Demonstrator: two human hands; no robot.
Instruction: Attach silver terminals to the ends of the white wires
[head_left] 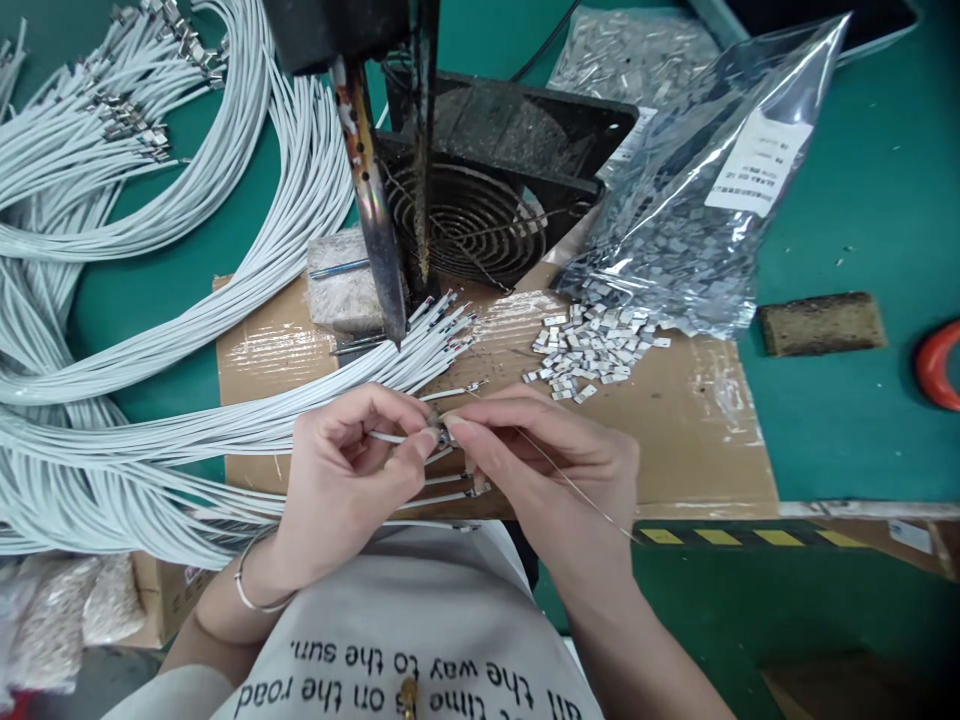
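Observation:
My left hand (356, 480) is closed, thumb and forefinger pinching the end of a white cable (386, 437). Fingertip to fingertip with it, my right hand (551, 465) is closed at a small metal connector (444, 432) on that cable end, mostly covered by the fingers. A thin solder wire (574, 485) runs through my right hand and trails toward the wrist. Just beyond my hands lies a bundle of white cables (360, 380) with stripped ends. Small metal connectors (589, 345) are heaped past my right hand. Above the bundle hangs a soldering iron tip (382, 250).
A black fan (480, 220) stands behind the iron. Coiled white cables (247, 290) fill the left side. A plastic bag of connectors (697, 200) rests at the back right, with a brownish block (823, 323) and a red ring (937, 365) beyond. Cardboard (697, 440) covers the front edge.

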